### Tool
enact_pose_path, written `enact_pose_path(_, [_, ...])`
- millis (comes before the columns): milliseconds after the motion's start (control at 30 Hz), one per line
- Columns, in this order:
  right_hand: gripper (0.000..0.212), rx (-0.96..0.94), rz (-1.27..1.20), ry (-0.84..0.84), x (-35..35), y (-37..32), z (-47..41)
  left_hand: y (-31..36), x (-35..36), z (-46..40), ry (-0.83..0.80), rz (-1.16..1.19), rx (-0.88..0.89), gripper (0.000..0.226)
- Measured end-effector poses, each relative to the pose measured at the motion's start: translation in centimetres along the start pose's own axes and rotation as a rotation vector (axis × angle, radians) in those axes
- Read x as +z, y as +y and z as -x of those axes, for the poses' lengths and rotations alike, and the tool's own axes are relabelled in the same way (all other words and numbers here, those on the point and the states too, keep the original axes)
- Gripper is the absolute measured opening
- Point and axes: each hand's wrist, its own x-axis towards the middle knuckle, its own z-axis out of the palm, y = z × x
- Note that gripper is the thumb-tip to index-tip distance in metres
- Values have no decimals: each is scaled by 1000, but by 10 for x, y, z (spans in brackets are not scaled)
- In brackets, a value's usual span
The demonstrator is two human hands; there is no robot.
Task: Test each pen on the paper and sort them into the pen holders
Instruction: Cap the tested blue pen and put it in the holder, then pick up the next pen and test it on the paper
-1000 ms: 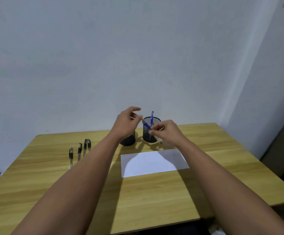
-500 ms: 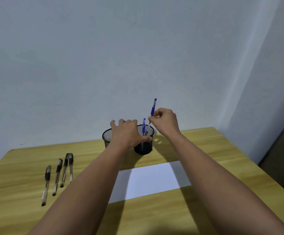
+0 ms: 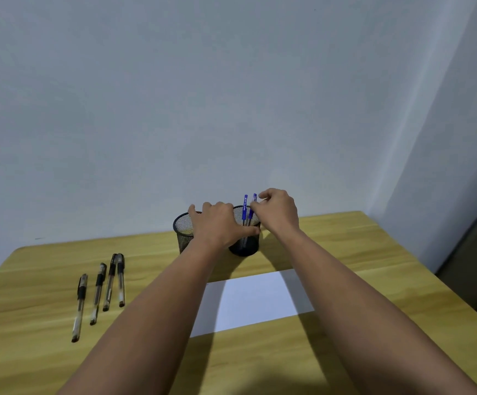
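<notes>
Right hand [image 3: 278,213] hovered above the right mesh pen holder [image 3: 247,246], fingers [image 3: 256,206] pinching the cap end of a blue pen [image 3: 252,210] standing in that holder. Second blue pen [image 3: 244,209] stood upright just beside it, same holder. Left hand [image 3: 217,223] lay over the gap between the two holders, fingers spread and fairly straight, thumb against the right holder's side. Left mesh pen holder [image 3: 182,232] touched the right one, near the counter's [image 3: 374,252] far edge. Four black pens [image 3: 100,292] lay toward the left edge. White paper [image 3: 260,300] lay at mid-counter.
</notes>
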Motion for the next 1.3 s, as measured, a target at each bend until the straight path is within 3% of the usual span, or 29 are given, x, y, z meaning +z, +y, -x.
enact_pose_path(167, [33,-72,-58,31,-8,-28,13,-19,-30,22,16,22,46,89])
enact_pose_path(400, [16,-176,-129,-32,26,-77,54,-109,-71,57,109,116,-77,62])
enact_pose_path(667, [16,-239,-4,-387,116,-94,106,-223,-44,101,-10,119,-252,44])
enact_pose_path(767, [9,-238,90,-549,153,-92,122,-243,-26,113,-44,132,-238,43])
enact_pose_path(867, [16,-201,164,-639,180,-92,139,-251,-15,119,-24,105,-175,35])
enact_pose_path(1167, [41,-233,449,-569,202,-104,144,-260,-2,118,74,98,-104,29])
enact_pose_path(1300, [34,-236,352,-541,179,-105,135,-256,-9,115,70,148,-111,50])
